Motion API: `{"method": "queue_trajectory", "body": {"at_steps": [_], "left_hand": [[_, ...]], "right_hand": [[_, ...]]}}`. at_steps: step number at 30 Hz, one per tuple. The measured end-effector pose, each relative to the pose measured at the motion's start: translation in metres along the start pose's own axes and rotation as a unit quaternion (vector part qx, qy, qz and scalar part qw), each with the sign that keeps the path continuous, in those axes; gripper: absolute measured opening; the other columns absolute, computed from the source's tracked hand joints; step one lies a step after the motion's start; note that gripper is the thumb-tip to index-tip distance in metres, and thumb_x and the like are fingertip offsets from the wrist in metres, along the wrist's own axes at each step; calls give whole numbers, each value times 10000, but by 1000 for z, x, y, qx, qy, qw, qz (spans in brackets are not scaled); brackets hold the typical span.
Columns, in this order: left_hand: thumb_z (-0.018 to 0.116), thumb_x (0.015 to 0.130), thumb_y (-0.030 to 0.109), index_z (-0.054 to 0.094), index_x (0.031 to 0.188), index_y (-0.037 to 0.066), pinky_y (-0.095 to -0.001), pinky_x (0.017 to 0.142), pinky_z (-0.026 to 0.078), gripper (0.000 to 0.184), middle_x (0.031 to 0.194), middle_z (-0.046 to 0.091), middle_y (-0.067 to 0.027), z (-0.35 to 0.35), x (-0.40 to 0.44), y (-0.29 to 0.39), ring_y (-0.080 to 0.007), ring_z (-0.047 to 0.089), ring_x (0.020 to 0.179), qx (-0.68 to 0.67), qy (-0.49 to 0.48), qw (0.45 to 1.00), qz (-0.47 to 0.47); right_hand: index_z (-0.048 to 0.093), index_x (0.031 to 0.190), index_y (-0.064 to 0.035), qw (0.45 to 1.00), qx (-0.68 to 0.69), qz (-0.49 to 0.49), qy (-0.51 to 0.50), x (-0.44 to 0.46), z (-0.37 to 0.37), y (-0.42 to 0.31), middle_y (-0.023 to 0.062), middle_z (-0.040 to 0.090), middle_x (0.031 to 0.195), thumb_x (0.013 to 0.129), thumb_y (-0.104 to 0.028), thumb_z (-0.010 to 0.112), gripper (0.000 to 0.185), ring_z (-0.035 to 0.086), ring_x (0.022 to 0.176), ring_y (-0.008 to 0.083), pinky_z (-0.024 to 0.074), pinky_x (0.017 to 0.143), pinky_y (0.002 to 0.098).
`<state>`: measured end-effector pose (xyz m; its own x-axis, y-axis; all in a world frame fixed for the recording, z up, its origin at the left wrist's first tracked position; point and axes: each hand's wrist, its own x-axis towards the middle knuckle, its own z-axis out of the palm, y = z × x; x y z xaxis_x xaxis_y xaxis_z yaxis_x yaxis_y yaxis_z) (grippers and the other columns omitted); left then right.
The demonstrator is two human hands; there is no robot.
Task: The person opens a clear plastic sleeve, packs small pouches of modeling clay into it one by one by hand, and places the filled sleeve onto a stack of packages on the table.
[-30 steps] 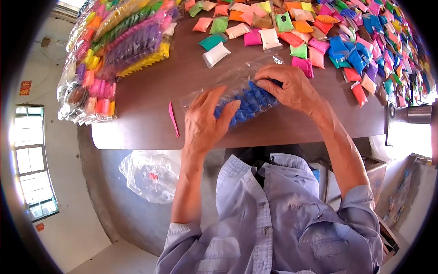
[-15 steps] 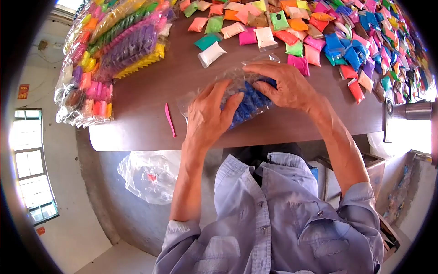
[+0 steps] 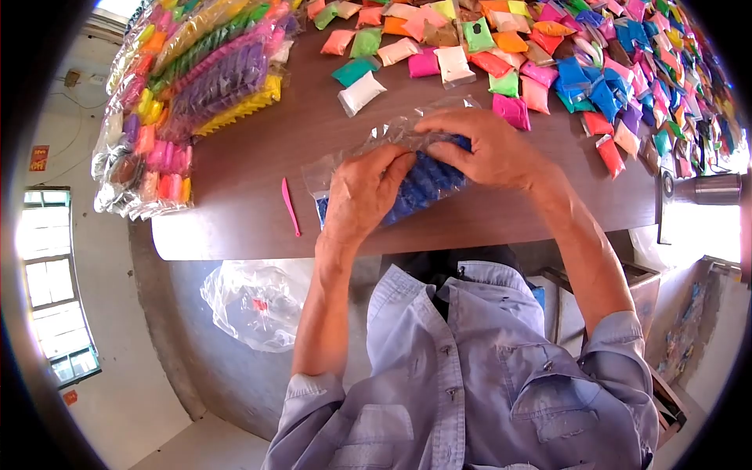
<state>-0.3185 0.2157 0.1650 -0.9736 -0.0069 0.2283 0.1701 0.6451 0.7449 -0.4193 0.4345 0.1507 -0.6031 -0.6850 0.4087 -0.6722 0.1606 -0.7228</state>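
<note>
A clear plastic bag of blue packets lies at a slant near the table's front edge, between my two hands. My left hand lies over the bag's left part, thumb and fingers pinched together on the plastic. At the bag's upper right, my right hand is curled over it, its thumb and fingers gripping the far edge. Loose clear film sticks up beyond my fingers. Part of the blue contents is hidden under both hands. To the left of the bag rests a slim pink plastic tool, touched by neither hand.
Filled bags of colourful packets are stacked at the table's left. Many loose coloured packets spread over the far and right side. A white packet lies nearest beyond the bag. A crumpled clear plastic bag sits below the table edge.
My left hand's spread thumb and fingers have come together in a pinch on the bag. More blue shows at the bag's lower left. My right hand has shifted only slightly.
</note>
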Motion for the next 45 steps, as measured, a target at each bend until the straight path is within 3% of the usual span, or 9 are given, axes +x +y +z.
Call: {"method": "queue_trajectory", "body": {"at_steps": [6, 8, 11, 15, 17, 20, 35, 41, 45], "left_hand": [[747, 1014, 184, 773, 1043, 39, -434, 688, 551, 151, 849, 731, -198, -2, 0, 2, -396, 720, 768, -11, -10, 1000, 3], [747, 1015, 187, 772, 1044, 39, -429, 687, 550, 152, 844, 731, -192, -2, -1, 3, -389, 720, 764, -17, -13, 1000, 4], [747, 1016, 186, 773, 1042, 41, -425, 683, 547, 150, 839, 731, -185, -2, -3, 3, -383, 714, 754, -4, -19, 1000, -1], [746, 1019, 194, 778, 1051, 46, -416, 687, 548, 156, 848, 738, -176, -1, -2, 4, -369, 715, 750, -5, -18, 1000, -6], [746, 1019, 199, 782, 1058, 48, -414, 692, 550, 159, 854, 742, -173, -1, -2, 4, -363, 719, 752, -6, -23, 999, -21], [749, 1019, 212, 788, 1076, 54, -405, 705, 558, 172, 873, 754, -165, 0, -3, 2, -351, 727, 759, -16, -15, 1000, -22], [771, 1004, 189, 783, 1051, 42, -390, 698, 560, 154, 885, 765, -155, 1, -3, -1, -324, 731, 749, -24, -13, 999, -18], [772, 1004, 185, 784, 1034, 40, -394, 680, 553, 148, 868, 757, -159, 1, -3, 2, -320, 723, 734, -39, -16, 999, -25], [770, 1003, 191, 786, 1035, 45, -403, 678, 551, 150, 851, 752, -162, 1, -4, 0, -327, 720, 725, -39, -19, 999, -29]], "right_hand": [[761, 1204, -49, 991, 16, 129, -24, -10, -22, 1, 141, 783, 1087, 994, -201, 758, 259, 757, 983, 314, 591, 857, 411], [778, 1222, -66, 993, 4, 111, -26, -11, -23, 4, 75, 756, 1057, 987, -129, 790, 243, 716, 989, 184, 571, 853, 314], [788, 1130, -41, 994, -14, 108, -31, -7, -30, -3, 124, 770, 1051, 968, -193, 780, 223, 741, 984, 293, 582, 866, 385], [789, 1133, -42, 993, 0, 115, -39, -5, -39, -2, 116, 775, 1067, 970, -183, 772, 217, 737, 1009, 284, 579, 886, 388], [783, 1190, -55, 995, 18, 101, -15, -8, -39, 4, 62, 752, 1047, 986, -133, 772, 218, 701, 981, 193, 555, 846, 317], [787, 1147, -42, 994, -14, 99, -37, -11, -43, 8, 112, 775, 1061, 982, -177, 757, 215, 735, 992, 269, 578, 882, 387], [805, 999, -42, 984, 13, 162, -77, -4, -43, 9, 94, 776, 909, 960, -213, 739, 187, 737, 872, 215, 563, 786, 352], [781, 1052, -44, 967, 7, 229, -115, 0, -46, -2, 98, 786, 924, 993, -228, 721, 202, 737, 842, 210, 567, 787, 353], [765, 1097, -41, 984, 9, 165, -70, -4, -35, 1, 102, 790, 956, 1010, -221, 714, 206, 746, 884, 218, 571, 805, 354]]}}
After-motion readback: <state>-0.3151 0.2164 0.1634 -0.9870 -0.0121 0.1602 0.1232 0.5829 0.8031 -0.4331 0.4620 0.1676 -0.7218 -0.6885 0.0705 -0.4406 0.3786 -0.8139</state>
